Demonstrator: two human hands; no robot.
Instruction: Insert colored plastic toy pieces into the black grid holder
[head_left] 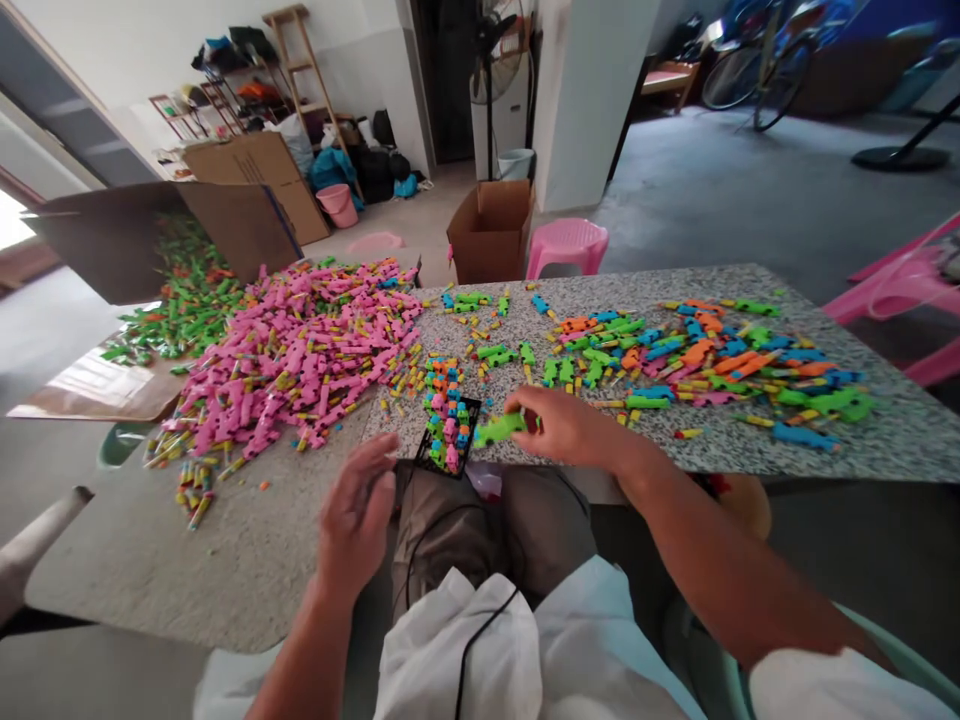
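Observation:
My right hand (pixel 566 425) is closed on a green plastic toy piece (pixel 496 430) at the front edge of the speckled table (pixel 750 445). Just left of that piece sits a small black tray (pixel 448 435) packed with small coloured parts. My left hand (pixel 358 515) hovers near the tray's left side with its fingers loosely apart and nothing in them. A big heap of pink toy pieces (pixel 300 350) covers the table's left part. Mixed green, blue and orange pieces (pixel 705 365) lie spread to the right.
A cardboard sheet with green pieces (pixel 180 310) lies at the far left. An open cardboard box (pixel 491 230) and a pink stool (pixel 566 245) stand behind the table. A pink chair (pixel 900 290) is at the right. My knees are under the table's front edge.

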